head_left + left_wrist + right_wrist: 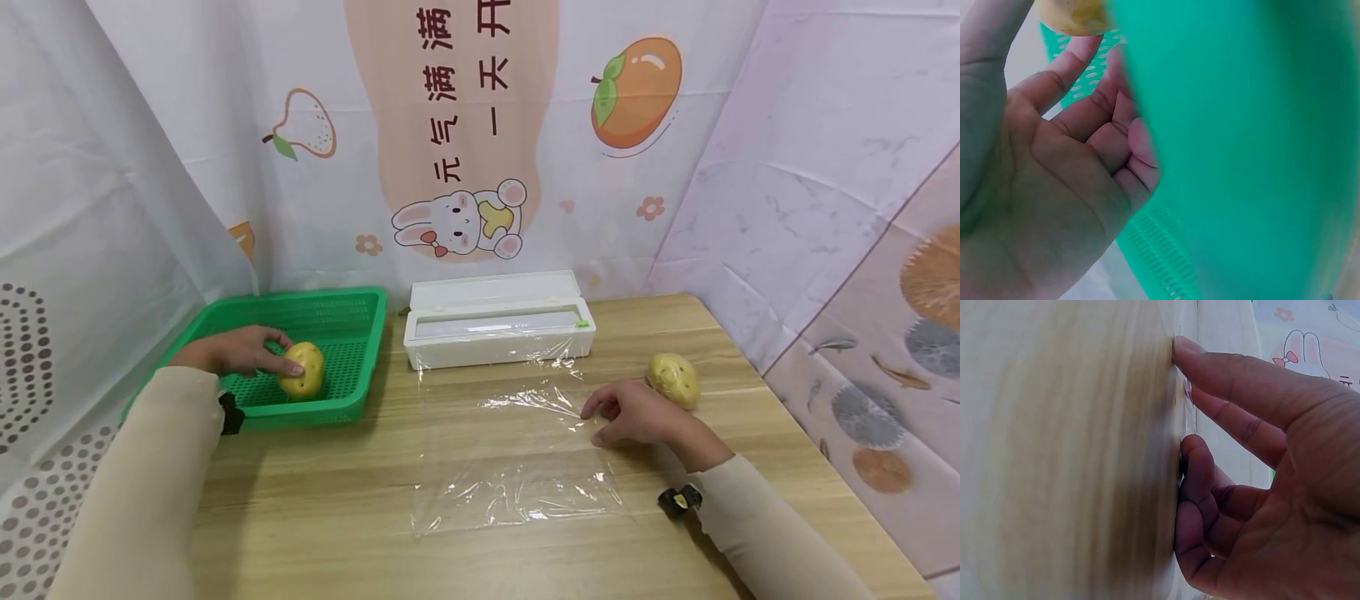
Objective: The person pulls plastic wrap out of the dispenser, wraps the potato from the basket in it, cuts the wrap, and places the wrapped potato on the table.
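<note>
My left hand [243, 350] pinches a yellow potato [302, 370] between thumb and fingers, over the green plastic basket [347, 406]. In the left wrist view only the lower part of the potato [1075, 17] shows, and the blurred basket wall hides some fingertips. A sheet of clear plastic wrap [510, 467] lies on the table, running from the white wrap dispenser [498, 346]. At the sheet's right edge my right hand [637, 412] rests on the table, fingers loosely bent and thumb apart from the index finger. Just behind that hand sits a second potato [675, 380], with a glossy surface.
The dispenser's lid [495, 289] stands raised against the printed curtain [300, 208] at the back. Curtains also hang along both sides of the wooden table [315, 517]. The basket stands at the table's back left.
</note>
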